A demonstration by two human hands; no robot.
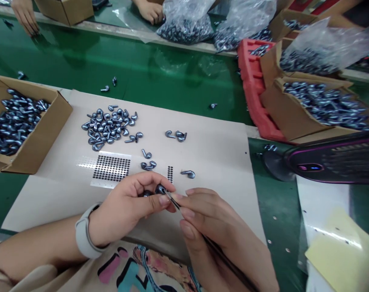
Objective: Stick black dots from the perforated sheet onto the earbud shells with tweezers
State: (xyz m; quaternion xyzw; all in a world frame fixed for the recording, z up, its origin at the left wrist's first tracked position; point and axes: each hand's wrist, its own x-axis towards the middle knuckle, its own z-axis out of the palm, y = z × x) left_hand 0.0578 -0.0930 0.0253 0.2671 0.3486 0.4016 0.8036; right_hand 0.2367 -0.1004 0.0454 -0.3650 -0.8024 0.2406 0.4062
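Grey earbud (160,189) between both hands (126,207) (214,227).

One view only, worn on the person's head, sitting above the chest and pitched forward and down. The printed shirt front (135,271) intrudes along the bottom edge. The left hand (126,207) and right hand (214,227) are nearest the lens, low and central, with both forearms running out of frame. Past them, the beige card sheet (214,138) fills mid-frame, seen obliquely. The view crosses the green conveyor bench (126,61) to its far side, where a co-worker's hand (24,16) is cut by the top edge. A dark desk fan (330,162) sits close by, cropped at the right edge.
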